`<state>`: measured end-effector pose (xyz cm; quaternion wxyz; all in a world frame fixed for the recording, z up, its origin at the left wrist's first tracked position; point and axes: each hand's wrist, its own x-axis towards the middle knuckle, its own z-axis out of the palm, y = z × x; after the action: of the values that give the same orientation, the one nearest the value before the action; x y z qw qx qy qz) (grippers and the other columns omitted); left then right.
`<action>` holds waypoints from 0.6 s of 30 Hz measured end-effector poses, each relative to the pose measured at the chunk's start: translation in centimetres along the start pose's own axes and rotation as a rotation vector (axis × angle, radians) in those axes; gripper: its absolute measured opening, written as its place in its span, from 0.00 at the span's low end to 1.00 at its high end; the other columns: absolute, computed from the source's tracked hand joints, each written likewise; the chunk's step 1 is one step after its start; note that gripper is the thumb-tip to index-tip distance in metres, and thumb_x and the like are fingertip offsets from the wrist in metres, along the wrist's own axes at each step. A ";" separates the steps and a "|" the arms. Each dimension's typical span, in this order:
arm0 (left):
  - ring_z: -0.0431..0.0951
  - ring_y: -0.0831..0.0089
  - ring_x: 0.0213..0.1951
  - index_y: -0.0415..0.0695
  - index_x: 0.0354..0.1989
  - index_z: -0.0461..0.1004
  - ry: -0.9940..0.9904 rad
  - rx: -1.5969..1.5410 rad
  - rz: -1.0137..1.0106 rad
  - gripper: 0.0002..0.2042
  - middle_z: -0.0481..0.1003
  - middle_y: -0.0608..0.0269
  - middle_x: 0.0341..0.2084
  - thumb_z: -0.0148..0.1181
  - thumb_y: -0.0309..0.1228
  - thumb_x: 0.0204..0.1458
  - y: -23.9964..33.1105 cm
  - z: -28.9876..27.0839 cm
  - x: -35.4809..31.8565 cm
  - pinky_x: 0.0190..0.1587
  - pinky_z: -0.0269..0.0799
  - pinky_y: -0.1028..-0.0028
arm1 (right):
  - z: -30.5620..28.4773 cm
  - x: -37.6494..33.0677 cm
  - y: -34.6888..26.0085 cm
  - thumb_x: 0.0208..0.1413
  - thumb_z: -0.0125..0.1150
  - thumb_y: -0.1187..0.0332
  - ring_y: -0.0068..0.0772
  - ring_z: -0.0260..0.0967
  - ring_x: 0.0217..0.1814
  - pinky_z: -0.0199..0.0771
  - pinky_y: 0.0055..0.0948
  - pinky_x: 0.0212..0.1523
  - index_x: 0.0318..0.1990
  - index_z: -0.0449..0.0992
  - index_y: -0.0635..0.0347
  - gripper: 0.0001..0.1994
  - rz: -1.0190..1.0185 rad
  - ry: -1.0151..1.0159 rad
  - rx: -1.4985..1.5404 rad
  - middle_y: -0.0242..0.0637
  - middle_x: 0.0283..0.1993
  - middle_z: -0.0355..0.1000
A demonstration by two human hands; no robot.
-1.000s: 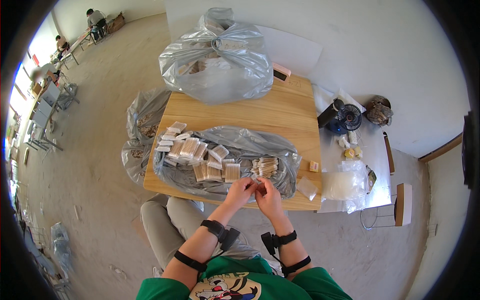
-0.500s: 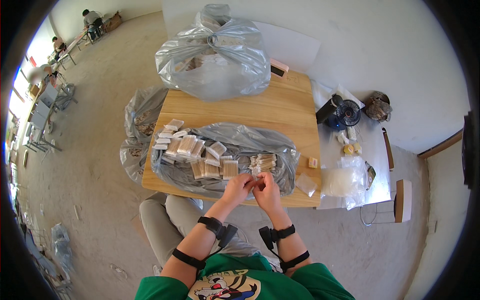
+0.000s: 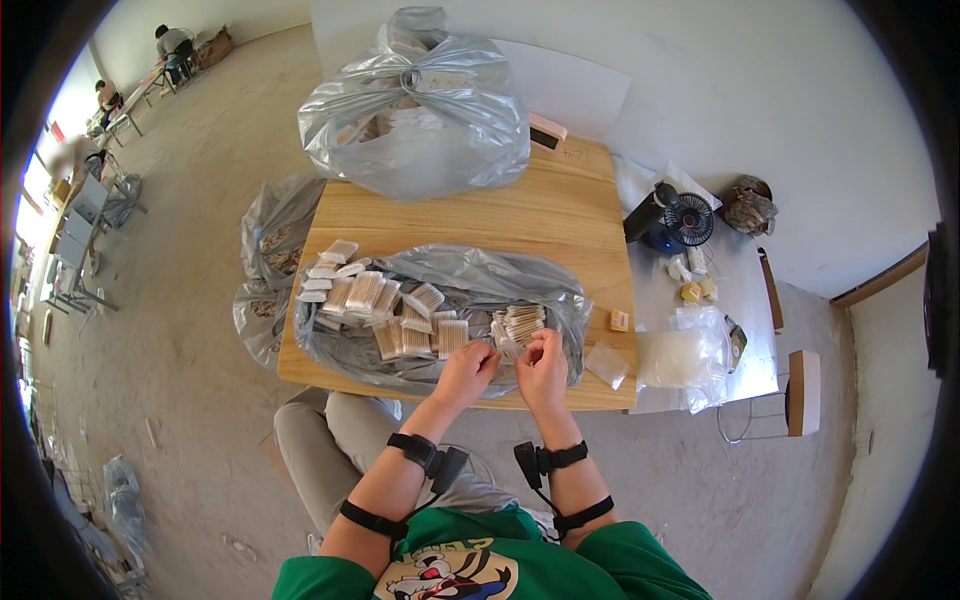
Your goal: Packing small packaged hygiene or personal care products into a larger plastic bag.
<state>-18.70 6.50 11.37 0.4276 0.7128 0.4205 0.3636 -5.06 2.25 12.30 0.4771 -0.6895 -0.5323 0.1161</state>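
Both hands meet over the crinkled grey plastic sheet (image 3: pixel 470 275) on the wooden tabletop (image 3: pixel 480 215). Left hand (image 3: pixel 468 368) and right hand (image 3: pixel 542 362) pinch a small clear packet of pale sticks (image 3: pixel 510 347) between their fingers; similar packets (image 3: pixel 400 310) lie just beyond the left fingers.

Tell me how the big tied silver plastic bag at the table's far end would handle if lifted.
The big tied silver plastic bag bulges, so probably bulky and heavy. Its crinkled film looks floppy and likely sags below the knot.

Small clear packets of pale sticks (image 3: pixel 400 310) lie in rows on a flattened silver bag (image 3: pixel 470 275) along the table's (image 3: pixel 560 215) near edge; a tied, bulging silver bag (image 3: pixel 415 105) stands at its far edge.
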 end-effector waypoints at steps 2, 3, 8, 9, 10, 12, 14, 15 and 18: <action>0.71 0.52 0.26 0.37 0.21 0.67 -0.028 0.063 0.104 0.06 0.69 0.51 0.21 0.56 0.25 0.44 -0.2 0.1 0.2 0.29 0.67 0.62 | 0.3 -0.1 0.3 0.42 0.56 0.79 0.44 0.67 0.24 0.67 0.36 0.26 0.42 0.64 0.63 0.16 -0.096 -0.030 -0.004 0.39 0.22 0.67; 0.71 0.52 0.26 0.37 0.21 0.67 -0.029 0.062 0.104 0.06 0.69 0.51 0.21 0.56 0.25 0.44 -0.1 0.2 0.3 0.29 0.67 0.62 | 0.5 -0.1 0.6 0.44 0.56 0.78 0.44 0.67 0.24 0.67 0.37 0.27 0.43 0.64 0.63 0.16 -0.193 -0.061 -0.007 0.39 0.22 0.67; 0.71 0.49 0.27 0.37 0.22 0.65 -0.139 0.166 0.178 0.05 0.69 0.49 0.22 0.53 0.24 0.43 -0.2 -0.2 0.3 0.28 0.67 0.60 | 0.5 -0.9 2.2 0.49 0.54 0.77 0.47 0.69 0.28 0.69 0.38 0.29 0.43 0.65 0.65 0.13 -0.215 -0.163 -0.038 0.45 0.28 0.69; 0.71 0.49 0.27 0.37 0.22 0.65 -0.138 0.168 0.178 0.05 0.69 0.49 0.22 0.53 0.24 0.43 -0.1 -0.2 0.3 0.28 0.67 0.60 | 0.3 -1.0 2.4 0.51 0.53 0.77 0.48 0.70 0.29 0.69 0.39 0.29 0.43 0.65 0.65 0.12 -0.216 -0.172 -0.072 0.47 0.30 0.70; 0.71 0.51 0.26 0.37 0.23 0.65 -0.155 0.158 0.174 0.06 0.69 0.50 0.22 0.55 0.26 0.44 0.0 -0.2 0.2 0.28 0.67 0.61 | 0.5 -1.3 2.4 0.51 0.53 0.77 0.48 0.70 0.29 0.69 0.39 0.29 0.43 0.65 0.65 0.12 -0.216 -0.173 -0.071 0.47 0.30 0.70; 0.71 0.53 0.26 0.38 0.24 0.65 -0.177 0.145 0.174 0.07 0.68 0.50 0.22 0.57 0.27 0.45 0.3 -0.2 0.3 0.28 0.67 0.62 | 0.9 -1.7 2.5 0.53 0.53 0.76 0.44 0.72 0.30 0.70 0.36 0.27 0.40 0.67 0.65 0.07 0.020 -0.079 0.043 0.45 0.32 0.71; 0.71 0.60 0.24 0.38 0.27 0.66 0.011 -0.007 0.051 0.12 0.69 0.56 0.22 0.61 0.32 0.46 0.8 0.0 0.5 0.27 0.67 0.66 | 1.4 -1.4 3.9 0.53 0.52 0.78 0.39 0.73 0.30 0.73 0.33 0.30 0.39 0.67 0.64 0.06 0.250 -0.004 0.402 0.42 0.33 0.72; 0.71 0.60 0.24 0.38 0.27 0.66 0.011 -0.003 0.049 0.12 0.69 0.56 0.22 0.61 0.32 0.46 0.4 -0.1 0.6 0.27 0.67 0.66 | 1.8 -1.3 3.7 0.53 0.50 0.81 0.34 0.73 0.31 0.77 0.30 0.33 0.38 0.68 0.63 0.07 0.478 0.062 0.772 0.39 0.35 0.73; 0.70 0.68 0.25 0.38 0.33 0.68 0.294 0.020 -0.004 0.15 0.68 0.61 0.22 0.65 0.35 0.46 -1.3 -0.3 1.1 0.28 0.67 0.70 | 1.8 -1.3 2.9 0.52 0.50 0.82 0.33 0.73 0.34 0.79 0.33 0.35 0.37 0.69 0.63 0.07 0.641 0.000 1.082 0.38 0.37 0.72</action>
<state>-18.91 7.99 10.52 0.3551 0.6554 0.4835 0.4590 -5.00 2.24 8.64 0.6998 -0.4760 -0.1651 0.5064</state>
